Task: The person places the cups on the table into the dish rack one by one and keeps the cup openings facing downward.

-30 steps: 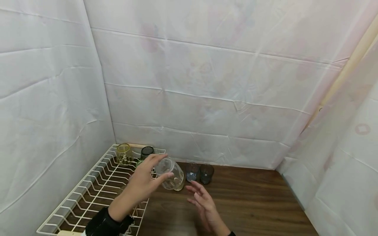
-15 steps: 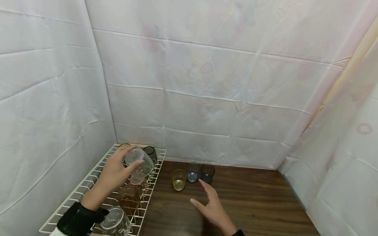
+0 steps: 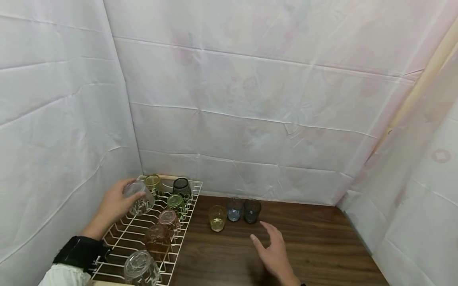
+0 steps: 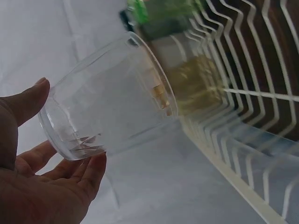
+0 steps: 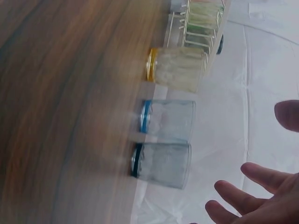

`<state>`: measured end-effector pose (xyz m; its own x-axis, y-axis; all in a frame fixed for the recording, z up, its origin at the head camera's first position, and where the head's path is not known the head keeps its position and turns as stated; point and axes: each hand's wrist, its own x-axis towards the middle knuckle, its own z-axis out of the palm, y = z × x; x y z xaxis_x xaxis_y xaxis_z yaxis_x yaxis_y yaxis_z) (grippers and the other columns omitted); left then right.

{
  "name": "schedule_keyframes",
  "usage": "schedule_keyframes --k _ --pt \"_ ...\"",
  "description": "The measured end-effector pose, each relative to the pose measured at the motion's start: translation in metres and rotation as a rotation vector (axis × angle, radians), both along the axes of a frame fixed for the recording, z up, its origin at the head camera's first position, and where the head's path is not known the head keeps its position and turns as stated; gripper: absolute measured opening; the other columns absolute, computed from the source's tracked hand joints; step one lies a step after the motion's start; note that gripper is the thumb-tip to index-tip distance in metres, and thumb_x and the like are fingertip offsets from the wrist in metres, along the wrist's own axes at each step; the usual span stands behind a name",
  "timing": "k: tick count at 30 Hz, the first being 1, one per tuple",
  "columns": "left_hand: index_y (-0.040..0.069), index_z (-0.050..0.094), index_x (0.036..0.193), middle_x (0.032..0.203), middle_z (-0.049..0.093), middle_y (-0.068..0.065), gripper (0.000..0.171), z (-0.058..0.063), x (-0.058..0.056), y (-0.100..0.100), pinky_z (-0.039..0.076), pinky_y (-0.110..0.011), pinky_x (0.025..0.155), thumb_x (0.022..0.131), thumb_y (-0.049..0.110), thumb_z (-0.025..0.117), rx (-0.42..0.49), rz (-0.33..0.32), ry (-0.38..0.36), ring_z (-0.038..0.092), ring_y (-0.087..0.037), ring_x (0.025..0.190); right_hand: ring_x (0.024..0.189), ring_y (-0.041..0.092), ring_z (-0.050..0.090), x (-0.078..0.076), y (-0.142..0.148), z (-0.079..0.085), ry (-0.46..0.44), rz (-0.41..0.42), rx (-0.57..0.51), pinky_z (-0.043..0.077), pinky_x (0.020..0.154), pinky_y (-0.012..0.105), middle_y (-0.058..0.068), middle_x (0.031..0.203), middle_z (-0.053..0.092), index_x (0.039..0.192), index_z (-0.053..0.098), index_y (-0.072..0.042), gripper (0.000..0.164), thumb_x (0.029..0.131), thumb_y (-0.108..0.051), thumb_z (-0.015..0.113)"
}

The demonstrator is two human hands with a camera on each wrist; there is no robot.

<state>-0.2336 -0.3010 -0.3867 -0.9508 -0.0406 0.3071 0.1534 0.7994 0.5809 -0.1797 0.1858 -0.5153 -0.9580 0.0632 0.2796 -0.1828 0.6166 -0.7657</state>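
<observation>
My left hand (image 3: 115, 201) grips a clear drinking glass (image 3: 140, 200) near its base, thumb on one side and fingers on the other. The glass (image 4: 110, 100) is upside down and tilted, over the back left part of the white wire dish rack (image 3: 123, 238). A yellow glass (image 3: 153, 184) stands upturned on the rack just behind it. My right hand (image 3: 275, 254) holds nothing, its thumb and fingers spread above the wooden tabletop. Nearest to it stand a dark grey glass (image 3: 252, 211), a blue glass (image 3: 234, 209) and a yellowish glass (image 3: 217, 218), all upright.
Along the rack's right side sit upturned glasses: a dark one (image 3: 181, 188), a green one (image 3: 175, 202), a pink one (image 3: 169, 220), an amber one (image 3: 157, 240) and a clear one (image 3: 140, 268). White sheeting (image 3: 232, 99) encloses the back and sides.
My left hand has carried the clear glass leftward from above the wooden table, across the rack, to its back left part. My right hand has drawn slightly right with its fingers spread.
</observation>
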Motion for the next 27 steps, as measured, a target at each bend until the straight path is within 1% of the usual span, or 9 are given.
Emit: schedule_keyframes --k 4,8,14,17,20,24,27 --pt "-0.016 0.049 0.146 0.143 0.052 -0.047 0.073 -0.019 -0.011 -0.016 0.041 -0.078 0.107 0.095 0.026 0.08 -0.069 -0.008 -0.045 0.051 -0.066 0.128 0.144 0.045 0.052 0.001 0.008 0.001 -0.019 -0.029 -0.023 0.046 0.114 0.071 0.019 0.154 0.059 0.149 0.058 -0.01 0.057 0.101 -0.037 0.075" --pt "-0.017 0.049 0.146 0.142 0.052 -0.047 0.073 -0.032 -0.021 -0.025 0.043 -0.078 0.106 0.095 0.026 0.08 -0.112 -0.006 -0.081 0.052 -0.067 0.127 0.144 0.046 0.052 0.003 0.011 0.002 -0.031 -0.047 -0.033 0.046 0.113 0.072 0.02 0.154 0.058 0.149 0.058 -0.011 0.057 0.102 -0.038 0.073" --pt "-0.015 0.049 0.147 0.142 0.053 -0.046 0.073 -0.044 -0.036 -0.032 0.045 -0.077 0.105 0.096 0.027 0.08 -0.107 -0.009 -0.123 0.052 -0.067 0.127 0.143 0.045 0.053 0.005 0.008 0.002 -0.039 -0.055 -0.053 0.047 0.113 0.071 0.018 0.154 0.058 0.149 0.058 -0.013 0.055 0.102 -0.039 0.073" --pt "-0.014 0.049 0.148 0.142 0.054 -0.046 0.073 -0.051 -0.043 -0.033 0.046 -0.076 0.105 0.095 0.025 0.079 -0.095 -0.025 -0.147 0.053 -0.065 0.127 0.143 0.043 0.054 0.006 0.007 0.001 -0.021 -0.061 -0.07 0.047 0.113 0.07 0.016 0.153 0.059 0.147 0.06 -0.015 0.052 0.102 -0.037 0.073" --pt "-0.013 0.049 0.149 0.142 0.054 -0.045 0.073 -0.056 -0.049 -0.034 0.046 -0.075 0.106 0.095 0.025 0.08 -0.101 -0.021 -0.162 0.053 -0.065 0.129 0.142 0.042 0.055 0.006 0.007 0.001 0.002 -0.068 -0.07 0.048 0.113 0.069 0.015 0.152 0.06 0.145 0.062 -0.016 0.049 0.102 -0.035 0.073" --pt "-0.014 0.052 0.146 0.141 0.055 -0.046 0.073 -0.059 -0.054 -0.033 0.046 -0.074 0.107 0.093 0.025 0.082 -0.124 -0.019 -0.155 0.052 -0.066 0.129 0.141 0.042 0.056 0.006 0.01 -0.001 0.029 -0.081 -0.075 0.048 0.113 0.068 0.016 0.151 0.061 0.143 0.064 -0.015 0.045 0.102 -0.031 0.074" --pt "-0.016 0.054 0.143 0.138 0.056 -0.046 0.072 -0.061 -0.057 -0.031 0.046 -0.074 0.108 0.091 0.024 0.083 -0.136 -0.029 -0.135 0.053 -0.066 0.128 0.142 0.042 0.056 0.007 0.013 -0.001 0.04 -0.101 -0.082 0.048 0.113 0.068 0.016 0.151 0.062 0.142 0.065 -0.015 0.044 0.102 -0.03 0.074"
